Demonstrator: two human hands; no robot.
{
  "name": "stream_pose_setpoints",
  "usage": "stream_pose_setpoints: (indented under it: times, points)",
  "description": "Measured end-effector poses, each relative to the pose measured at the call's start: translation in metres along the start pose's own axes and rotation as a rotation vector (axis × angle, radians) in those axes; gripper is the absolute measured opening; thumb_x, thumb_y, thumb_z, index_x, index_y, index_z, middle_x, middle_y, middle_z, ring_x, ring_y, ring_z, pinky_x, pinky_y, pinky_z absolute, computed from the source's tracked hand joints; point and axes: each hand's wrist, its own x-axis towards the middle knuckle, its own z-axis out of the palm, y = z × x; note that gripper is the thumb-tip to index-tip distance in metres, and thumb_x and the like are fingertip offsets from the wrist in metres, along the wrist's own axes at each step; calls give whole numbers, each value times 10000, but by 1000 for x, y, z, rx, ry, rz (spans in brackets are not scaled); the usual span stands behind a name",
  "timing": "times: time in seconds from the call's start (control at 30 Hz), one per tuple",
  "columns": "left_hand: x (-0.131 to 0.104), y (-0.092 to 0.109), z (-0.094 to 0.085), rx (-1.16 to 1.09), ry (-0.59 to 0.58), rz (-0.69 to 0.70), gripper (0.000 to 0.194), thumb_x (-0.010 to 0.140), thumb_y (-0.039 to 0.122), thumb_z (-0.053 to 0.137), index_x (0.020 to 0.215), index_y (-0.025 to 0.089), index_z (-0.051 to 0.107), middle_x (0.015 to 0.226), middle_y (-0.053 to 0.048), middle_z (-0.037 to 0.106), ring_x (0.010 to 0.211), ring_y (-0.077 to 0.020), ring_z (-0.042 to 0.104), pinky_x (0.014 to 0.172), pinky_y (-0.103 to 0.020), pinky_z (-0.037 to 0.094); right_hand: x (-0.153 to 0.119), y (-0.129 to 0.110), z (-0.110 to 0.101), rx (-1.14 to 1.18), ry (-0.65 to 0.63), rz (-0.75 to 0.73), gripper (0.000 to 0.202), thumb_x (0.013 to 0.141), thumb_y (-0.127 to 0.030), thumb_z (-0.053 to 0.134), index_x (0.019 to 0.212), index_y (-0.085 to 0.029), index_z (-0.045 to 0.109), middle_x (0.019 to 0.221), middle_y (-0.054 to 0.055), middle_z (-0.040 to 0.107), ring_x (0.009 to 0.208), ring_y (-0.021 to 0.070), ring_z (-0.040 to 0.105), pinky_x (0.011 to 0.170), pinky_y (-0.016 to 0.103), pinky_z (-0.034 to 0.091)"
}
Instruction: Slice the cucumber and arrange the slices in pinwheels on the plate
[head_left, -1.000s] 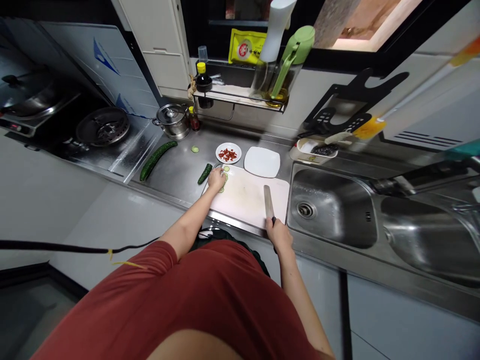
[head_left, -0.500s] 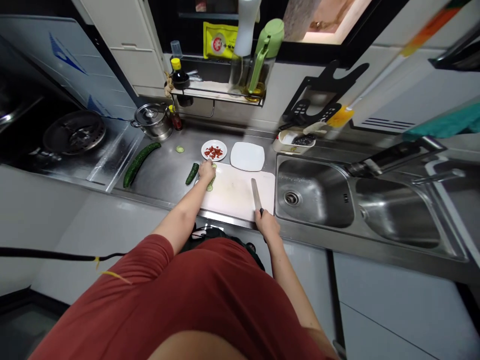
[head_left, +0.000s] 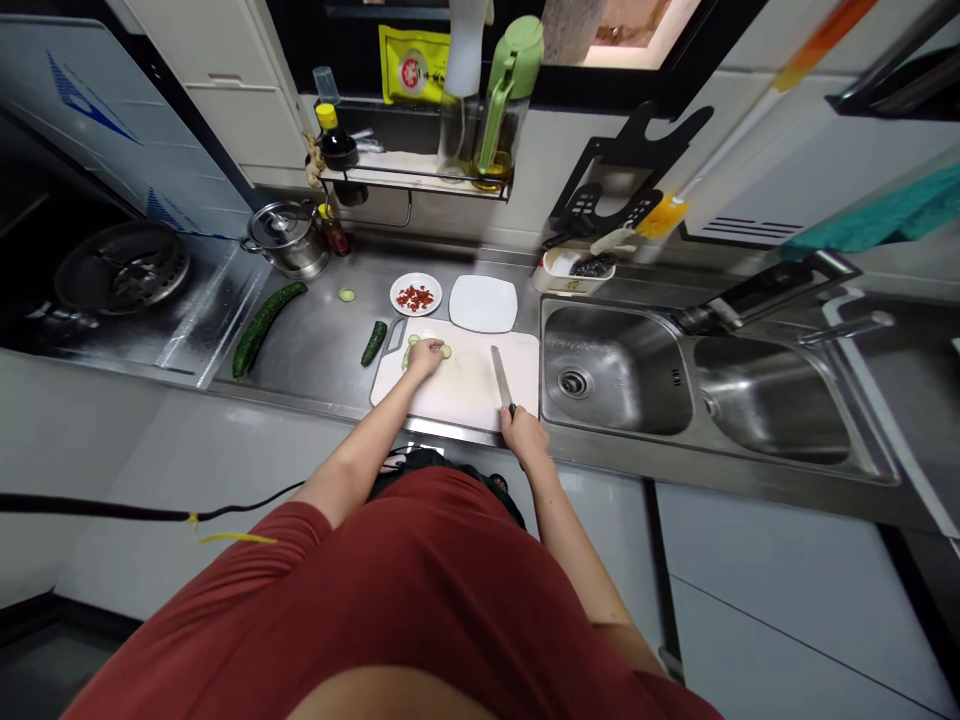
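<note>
Your left hand [head_left: 425, 358] touches a cucumber slice [head_left: 447, 351] above the cutting board [head_left: 469, 388]; your right hand [head_left: 525, 436] grips a knife [head_left: 501, 375] at the board's near edge.

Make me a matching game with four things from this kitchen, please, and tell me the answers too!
Things:
1. Knife
2. Red bits
3. Long cucumber
4. Pot

Matches:
A. covered by a lid
B. in the right hand
C. dark green
D. on a round white plate

Right pairs: 1-B, 2-D, 3-C, 4-A
</note>
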Motion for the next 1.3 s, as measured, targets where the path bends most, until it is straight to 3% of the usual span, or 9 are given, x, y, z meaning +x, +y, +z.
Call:
stream_pose_setpoints:
  times: [0.13,0.3,0.47,0.63,0.97,1.3]
  points:
    - [-12,-3,6,38,26,-70,263,735,245,657,989,192,697,863,-42,716,838,-176,657,782,-260,466,0,0,1,-1,11,-9,499,987,-478,283,1153,-131,600,1104,182,664,1052,278,628,851,356,456]
    - [-19,-2,10,60,6,-86,357,727,284,668,1068,179,669,940,-64,723,885,-194,662,823,-263,469,0,2,4,-1,27,-23,483,989,-468,288,1145,-135,601,1090,176,670,1047,277,631,848,355,455]
    - [-29,-4,7,134,-52,-34,379,733,237,651,1109,192,661,1011,-58,722,954,-201,648,840,-255,462,-1,2,2,-3,23,-30,487,991,-474,289,1151,-137,602,1094,175,669,1052,273,630,849,348,450]
    - [-36,-7,3,219,-36,47,292,773,210,603,1061,213,654,956,-48,721,941,-205,648,801,-266,456,-4,1,-6,-45,27,-67,483,992,-474,296,1158,-142,605,1093,169,670,1058,266,627,856,331,437]
    - [-28,-8,3,329,4,87,234,859,263,533,1076,240,621,1085,-68,676,1056,-226,591,886,-304,422,-32,-22,-1,-96,27,-220,491,1002,-508,264,1128,-178,604,1015,134,690,999,251,646,830,315,431]
    - [-10,-5,6,410,-5,52,161,847,309,573,989,245,612,1016,-73,651,1028,-234,605,839,-312,431,-28,-36,8,-116,-17,-242,463,991,-487,312,1103,-164,625,1035,136,689,995,257,647,813,316,440]
